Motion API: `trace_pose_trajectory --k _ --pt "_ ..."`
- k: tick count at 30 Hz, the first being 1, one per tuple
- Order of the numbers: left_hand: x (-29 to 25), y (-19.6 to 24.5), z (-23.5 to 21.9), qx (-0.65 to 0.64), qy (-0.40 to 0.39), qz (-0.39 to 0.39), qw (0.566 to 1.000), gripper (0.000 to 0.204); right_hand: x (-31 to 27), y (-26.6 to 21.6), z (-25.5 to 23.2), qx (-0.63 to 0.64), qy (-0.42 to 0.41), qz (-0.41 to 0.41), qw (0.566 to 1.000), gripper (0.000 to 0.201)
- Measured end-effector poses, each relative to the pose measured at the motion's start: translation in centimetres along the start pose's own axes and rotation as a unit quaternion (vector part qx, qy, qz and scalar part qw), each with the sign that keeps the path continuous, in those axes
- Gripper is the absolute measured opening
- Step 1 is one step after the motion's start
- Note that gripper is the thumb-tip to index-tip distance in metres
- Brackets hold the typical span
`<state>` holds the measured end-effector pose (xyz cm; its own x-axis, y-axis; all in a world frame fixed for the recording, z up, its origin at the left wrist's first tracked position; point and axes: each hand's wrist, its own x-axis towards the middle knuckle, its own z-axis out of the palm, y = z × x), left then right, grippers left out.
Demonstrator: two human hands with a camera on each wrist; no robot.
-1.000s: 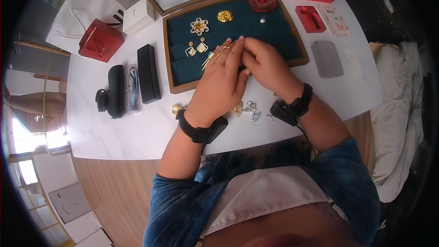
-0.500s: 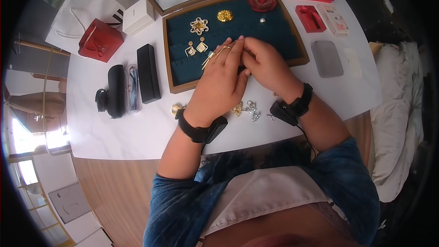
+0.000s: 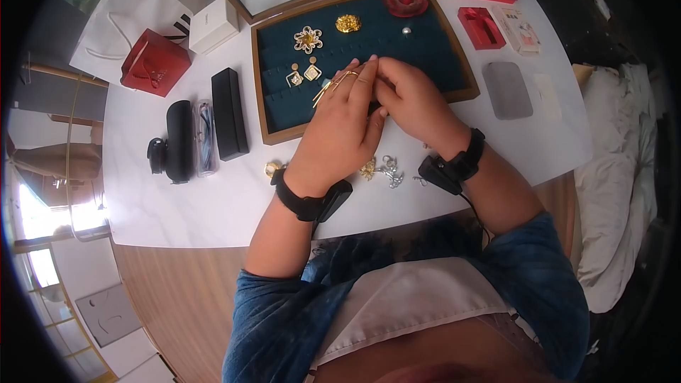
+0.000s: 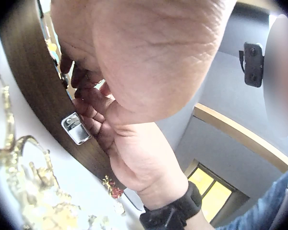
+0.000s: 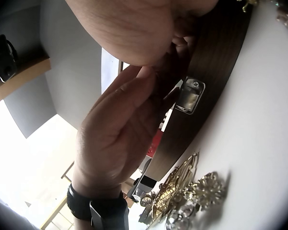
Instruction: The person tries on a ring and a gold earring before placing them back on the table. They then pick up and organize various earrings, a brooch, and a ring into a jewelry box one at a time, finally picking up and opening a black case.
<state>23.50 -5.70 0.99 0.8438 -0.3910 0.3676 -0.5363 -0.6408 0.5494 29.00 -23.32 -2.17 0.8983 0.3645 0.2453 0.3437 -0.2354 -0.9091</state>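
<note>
My left hand [image 3: 344, 124] and right hand [image 3: 418, 103] meet over the front part of a wooden jewelry case [image 3: 264, 117] lined in dark green. The left fingers lie fairly straight and overlap the right fingertips, which are partly hidden. Thin gold strips [image 3: 321, 95] show beside the left fingers, and a gold band [image 3: 345, 75] crosses them. In the left wrist view the fingers of the right hand [image 4: 139, 158] bend loosely under the left palm. Close by in the case are two square drop earrings [image 3: 312, 71], a flower brooch [image 3: 308, 40] and a gold brooch [image 3: 348, 24].
Gold and silver jewelry [image 3: 390, 171] lies before the case, near the wrists. A metal latch [image 5: 190, 96] sits on the case's front edge. Black cases [image 3: 230, 113] and a red bag [image 3: 157, 64] stand left; a red box [image 3: 482, 30] and grey pouch [image 3: 507, 91] lie right.
</note>
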Motion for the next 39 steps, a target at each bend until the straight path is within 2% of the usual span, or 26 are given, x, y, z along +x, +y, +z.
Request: trace_pose_trajectory --k 11,14,29,35,39 --pt "0.0 0.1 0.0 -0.005 -0.001 0.002 1.0 0.07 -0.1 -0.1 0.0 -0.018 0.003 -0.011 1.0 0.009" --pt "0.0 -0.1 0.1 -0.004 0.002 0.005 1.0 0.073 -0.1 -0.2 -0.1 -0.005 -0.006 0.013 1.0 0.01" --pt "0.0 -0.2 0.4 -0.003 0.011 0.011 1.0 0.082 0.0 0.5 0.3 0.004 -0.003 0.002 1.0 0.016" --pt "0.0 -0.2 0.5 0.004 0.016 0.013 1.0 0.082 0.1 1.2 0.7 0.019 0.008 -0.026 0.999 0.019" --pt "0.0 -0.3 0.6 0.009 0.023 0.017 1.0 0.082 -0.1 0.7 0.5 0.022 -0.002 -0.008 1.0 0.021"
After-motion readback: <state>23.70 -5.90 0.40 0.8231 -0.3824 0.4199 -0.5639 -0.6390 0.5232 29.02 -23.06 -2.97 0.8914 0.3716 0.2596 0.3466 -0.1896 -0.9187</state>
